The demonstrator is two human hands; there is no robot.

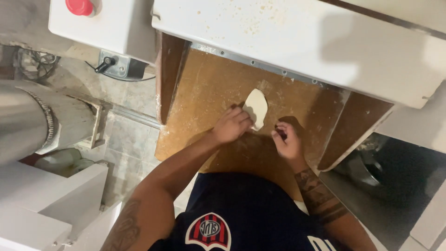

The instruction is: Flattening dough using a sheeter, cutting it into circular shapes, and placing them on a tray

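Left hand (231,124): fingers curled and held together, fingertips pressing on the lower left edge of the dough piece (256,108). Right hand (288,141): fingers curled loosely inward toward the palm, not touching the dough, just beside its lower right end, resting on or just above the board; can't tell if anything is pinched.

Dough: pale, flattened oval, lying on the brown wooden feed board (209,88), near the top of the board just below the metal strip (260,65) with a row of screws. Long axis runs roughly up-down in view, tilted slightly; far end points at the machine housing, near end points back toward the person between the two hands.

Board: sloped, flour-dusted, with raised wooden side walls left and right. Above it a white machine housing (297,42), speckled with flour or crumbs. Upper left: white control box (111,23) with a red round button (80,6), a black lever switch (105,64) below it.

Room: tiled floor (125,135) to the left, a shiny metal duct (23,121) at left edge, white panels lower left. Dark metal bowl (371,167) in shadow at right.
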